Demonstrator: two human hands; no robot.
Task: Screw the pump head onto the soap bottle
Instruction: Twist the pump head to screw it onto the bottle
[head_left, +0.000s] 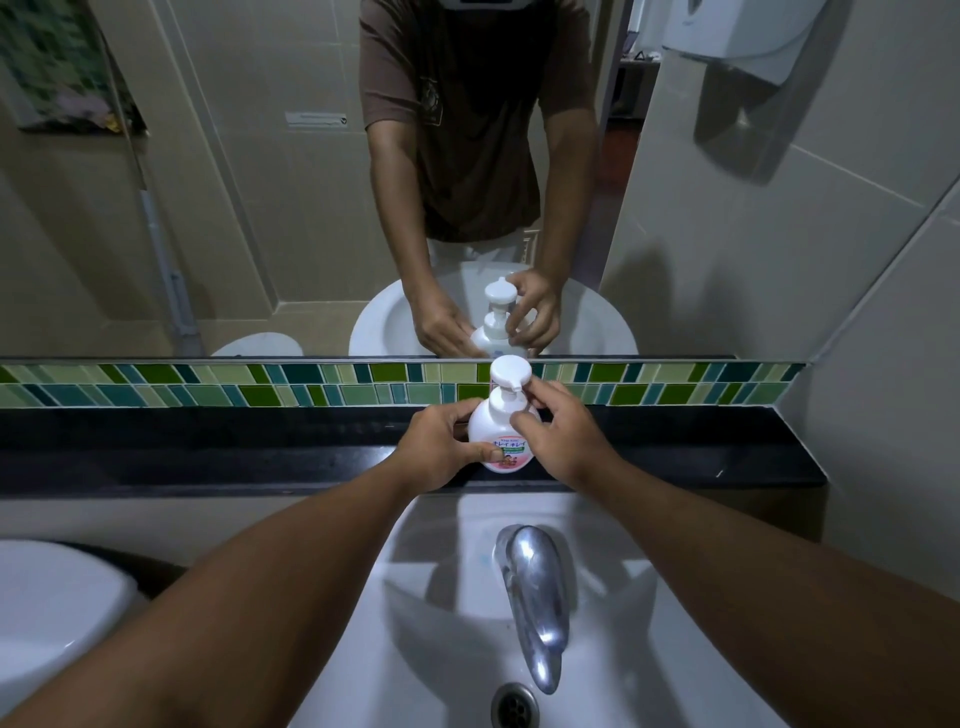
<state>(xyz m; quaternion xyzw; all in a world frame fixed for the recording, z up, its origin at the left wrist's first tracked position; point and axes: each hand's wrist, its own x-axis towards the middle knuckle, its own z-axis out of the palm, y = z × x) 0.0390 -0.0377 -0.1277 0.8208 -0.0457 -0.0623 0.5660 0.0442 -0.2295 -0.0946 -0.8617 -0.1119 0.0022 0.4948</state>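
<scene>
A white soap bottle stands upright on the black counter behind the sink, its pump head sitting on the neck with the spout turned toward the right hand; whether the threads have caught cannot be told. The left hand is wrapped around the bottle's body, thumb pressed across the pink label, bracing it against the counter. The right hand is curled beside the neck, fingers reaching the collar just under the pump top, though how firmly they pinch it is hard to tell. The bottle looks like light, smooth plastic, likely slick if wet and apt to spin or flex under a hard squeeze, so the wide lower body seems the surest hold while the ribbed collar, not the broad pump top, is the place to turn. The counter is a narrow ledge: green tile and a mirror rise close behind the bottle, and the front edge drops straight to the sink, with the tap below the wrists. Room is open to either side along the ledge, and a slip forward would probably send the bottle into the sink
</scene>
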